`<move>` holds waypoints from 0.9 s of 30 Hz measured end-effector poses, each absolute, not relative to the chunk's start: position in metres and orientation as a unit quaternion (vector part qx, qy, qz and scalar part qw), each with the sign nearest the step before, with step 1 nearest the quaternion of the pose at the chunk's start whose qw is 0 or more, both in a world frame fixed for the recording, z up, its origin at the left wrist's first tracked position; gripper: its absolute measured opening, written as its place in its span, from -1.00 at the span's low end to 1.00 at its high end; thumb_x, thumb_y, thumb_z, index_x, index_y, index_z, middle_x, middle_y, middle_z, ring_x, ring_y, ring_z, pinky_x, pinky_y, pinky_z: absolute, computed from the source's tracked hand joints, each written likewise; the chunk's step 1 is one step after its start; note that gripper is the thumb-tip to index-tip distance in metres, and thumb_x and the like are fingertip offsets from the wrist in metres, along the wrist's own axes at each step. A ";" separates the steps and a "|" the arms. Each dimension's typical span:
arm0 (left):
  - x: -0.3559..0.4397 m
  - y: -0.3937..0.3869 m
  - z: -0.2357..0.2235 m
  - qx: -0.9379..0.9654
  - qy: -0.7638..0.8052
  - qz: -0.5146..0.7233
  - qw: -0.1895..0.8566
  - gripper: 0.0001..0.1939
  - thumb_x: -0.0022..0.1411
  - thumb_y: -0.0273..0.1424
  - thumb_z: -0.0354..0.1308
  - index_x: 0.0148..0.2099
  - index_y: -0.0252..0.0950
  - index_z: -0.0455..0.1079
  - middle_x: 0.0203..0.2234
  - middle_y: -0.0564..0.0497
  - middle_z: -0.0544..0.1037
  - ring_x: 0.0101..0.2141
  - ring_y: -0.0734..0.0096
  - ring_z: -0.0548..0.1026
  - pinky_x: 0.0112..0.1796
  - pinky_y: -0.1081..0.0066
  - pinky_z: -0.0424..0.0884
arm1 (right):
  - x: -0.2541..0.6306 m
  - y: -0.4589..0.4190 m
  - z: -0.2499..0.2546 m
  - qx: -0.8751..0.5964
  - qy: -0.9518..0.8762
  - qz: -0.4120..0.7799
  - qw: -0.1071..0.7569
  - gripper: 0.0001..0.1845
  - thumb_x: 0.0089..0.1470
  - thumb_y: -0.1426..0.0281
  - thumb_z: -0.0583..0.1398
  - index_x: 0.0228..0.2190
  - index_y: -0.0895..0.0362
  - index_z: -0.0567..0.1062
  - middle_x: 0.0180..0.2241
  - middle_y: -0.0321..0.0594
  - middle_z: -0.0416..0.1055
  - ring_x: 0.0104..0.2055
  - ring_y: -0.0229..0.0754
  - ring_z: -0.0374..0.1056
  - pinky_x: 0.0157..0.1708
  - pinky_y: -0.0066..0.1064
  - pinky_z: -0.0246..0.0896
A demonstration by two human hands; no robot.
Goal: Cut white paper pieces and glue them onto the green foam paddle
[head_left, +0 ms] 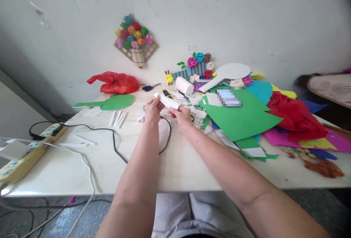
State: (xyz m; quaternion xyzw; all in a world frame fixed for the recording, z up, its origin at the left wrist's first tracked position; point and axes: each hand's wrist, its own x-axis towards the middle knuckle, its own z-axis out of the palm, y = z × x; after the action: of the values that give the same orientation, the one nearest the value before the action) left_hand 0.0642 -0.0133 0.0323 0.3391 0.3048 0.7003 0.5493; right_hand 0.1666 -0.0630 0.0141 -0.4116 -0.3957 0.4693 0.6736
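Above the middle of the white table (175, 168), my left hand (152, 110) and my right hand (182, 116) hold a rolled white paper strip (168, 101) between them, one hand at each end. Just behind the roll lies a yellow-and-black tool (168, 93). A black cord (115, 146) runs across the table under my left forearm. Three thin white paper sticks (117, 119) lie to the left of my left hand.
A heap of coloured paper sheets, green (241, 117) and red (296, 117) among them, covers the right side. A white paper roll (184, 85), blue scissors (149, 87), a red plastic bag (116, 83), a green paddle shape (116, 102) and a power strip (30, 150) are around.
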 end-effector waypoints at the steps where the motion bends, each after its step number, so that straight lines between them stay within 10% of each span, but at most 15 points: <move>1: 0.064 -0.013 0.032 0.339 0.305 0.700 0.550 -0.76 -0.11 -0.34 0.31 -0.44 -0.36 0.34 -0.61 0.04 0.47 -0.57 0.51 0.46 -0.43 0.49 0.40 | 0.167 -0.063 0.014 -0.410 -0.395 0.470 0.675 -0.86 -0.26 0.36 0.25 -0.56 0.19 0.48 -0.66 -0.32 0.41 -0.62 -0.33 0.25 -0.53 -0.46 0.21; 10: 0.065 -0.017 0.037 0.313 0.331 0.710 0.537 -0.73 -0.12 -0.33 0.31 -0.45 -0.35 0.29 -0.62 0.06 0.46 -0.58 0.51 0.46 -0.44 0.49 0.41 | 0.172 -0.062 0.015 -0.384 -0.376 0.527 0.659 -0.63 -0.04 0.15 0.11 -0.44 0.22 0.49 -0.59 -0.17 0.48 -0.65 -0.28 0.29 -0.65 -0.48 0.15; 27: 0.066 -0.017 0.034 0.324 0.353 0.699 0.531 -0.71 -0.14 -0.31 0.31 -0.47 -0.34 0.28 -0.66 0.07 0.42 -0.62 0.51 0.43 -0.44 0.44 0.42 | 0.173 -0.058 0.006 -0.428 -0.427 0.448 0.658 -0.85 -0.18 0.32 0.22 -0.58 0.17 0.45 -0.64 -0.29 0.42 -0.61 -0.31 0.26 -0.54 -0.46 0.20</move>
State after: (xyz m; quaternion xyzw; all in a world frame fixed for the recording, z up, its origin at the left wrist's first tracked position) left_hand 0.0656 -0.0171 0.0341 0.3238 0.3530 0.6987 0.5314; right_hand 0.1734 -0.0583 0.0064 -0.4284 -0.4275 0.4476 0.6583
